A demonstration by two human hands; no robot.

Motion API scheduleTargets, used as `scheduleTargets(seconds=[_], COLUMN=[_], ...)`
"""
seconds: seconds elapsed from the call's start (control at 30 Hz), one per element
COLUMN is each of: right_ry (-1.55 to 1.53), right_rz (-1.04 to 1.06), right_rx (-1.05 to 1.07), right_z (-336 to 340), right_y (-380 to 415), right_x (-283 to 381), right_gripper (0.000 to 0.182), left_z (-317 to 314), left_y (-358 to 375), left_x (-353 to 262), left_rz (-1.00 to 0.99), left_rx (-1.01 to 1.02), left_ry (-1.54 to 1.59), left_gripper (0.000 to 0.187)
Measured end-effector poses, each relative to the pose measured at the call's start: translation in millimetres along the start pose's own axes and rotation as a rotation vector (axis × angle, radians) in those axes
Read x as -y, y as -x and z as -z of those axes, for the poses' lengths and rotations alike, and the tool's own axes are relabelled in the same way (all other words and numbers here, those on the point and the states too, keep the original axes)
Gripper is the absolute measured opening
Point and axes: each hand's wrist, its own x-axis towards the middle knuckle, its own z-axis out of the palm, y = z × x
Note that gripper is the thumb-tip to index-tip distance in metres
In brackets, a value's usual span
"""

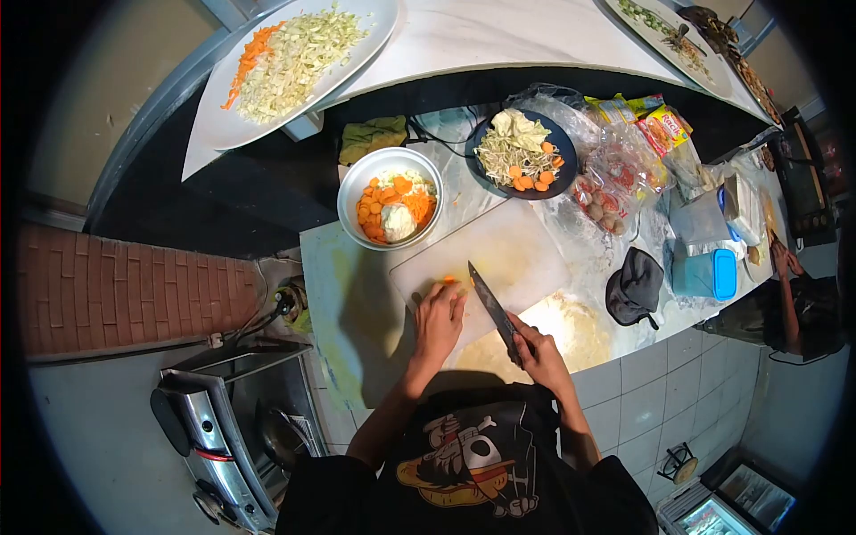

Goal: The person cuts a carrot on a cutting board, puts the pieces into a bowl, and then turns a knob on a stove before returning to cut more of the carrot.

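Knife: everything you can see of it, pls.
The knife has a long, dark, metal-looking blade narrowing to a point. The right hand grips it at the handle end, which is mostly hidden. It slants over the pale cutting board, tip pointing away from the person. Whether the blade touches the board is unclear.

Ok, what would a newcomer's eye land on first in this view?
Probably the long knife in the right hand, angled over the pale cutting board, with the left hand near some orange bits. Next, likely the white bowl with bright carrot pieces beyond the board's left corner, and the large platter at top left.
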Motion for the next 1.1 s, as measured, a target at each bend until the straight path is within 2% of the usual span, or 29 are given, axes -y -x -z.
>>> scheduleTargets(seconds=[0.1, 0.2, 0.43, 0.5, 0.63, 0.73, 0.83, 0.9, 0.97, 1.03, 1.07, 1.1], right_ry=[-0.034, -0.055, -0.034, -0.053, -0.068, -0.163, -0.286, -0.378, -0.258, 0.006, 0.036, 0.042], right_rz=[0.000, -0.030, -0.002, -0.023, 0.029, -0.063, -0.055, -0.093, -0.141, 0.086, 0.017, 0.036], right_rx=[0.024, 0.043, 0.060, 0.082, 0.067, 0.122, 0.107, 0.157, 0.157, 0.040, 0.075, 0.089], right_z=[-0.6, 0.9, -1.3, -1.5, -1.5, 1.4, 3.6, 15.9, 30.8, 40.7, 46.6, 44.6], right_y=[0.8, 1.7, 1.3, 1.3, -0.5, -0.5, -4.0, -8.4, -20.3, -41.9, -52.5, -64.7], right_x=[0.2, 6.3, 4.7, 5.4, 1.1, 4.6, 8.6, 24.3, 49.6, 76.3, 91.2, 98.2], right_gripper=[0.042, 0.042, 0.043, 0.043, 0.043, 0.043, 0.043, 0.044, 0.044, 0.046, 0.053, 0.053], left_z=[1.4, 1.1, -6.0, -8.0, -7.5, -4.9, -1.2, 0.1, 12.3, 26.0, 32.7, 40.5], left_y=[19.1, 31.7, 34.8, 34.7, 32.8, 31.8, 29.3, 26.2, 20.3, 10.9, 5.6, 0.5], left_x=[-1.0, -1.4, -2.2, -0.1, -0.7, -4.2, -6.7, -6.6, -10.8, -12.0, -10.7, -10.5], left_rz=[-0.060, -0.127, -0.222, -0.214, -0.221, -0.210, -0.157, -0.138, -0.115, -0.093, -0.089, -0.082], left_rx=[-0.014, 0.117, 0.088, 0.104, 0.091, 0.088, 0.057, -0.103, -0.172, -0.250, -0.276, -0.305], left_ry=[-0.023, -0.146, -0.274, -0.276, -0.284, -0.276, -0.144, 0.100, 0.120, 0.141, 0.198, 0.252], left_gripper=[0.029, 0.046, 0.051, 0.059, 0.060, 0.058, 0.052, 0.043, 0.038, 0.035, 0.033, 0.032])
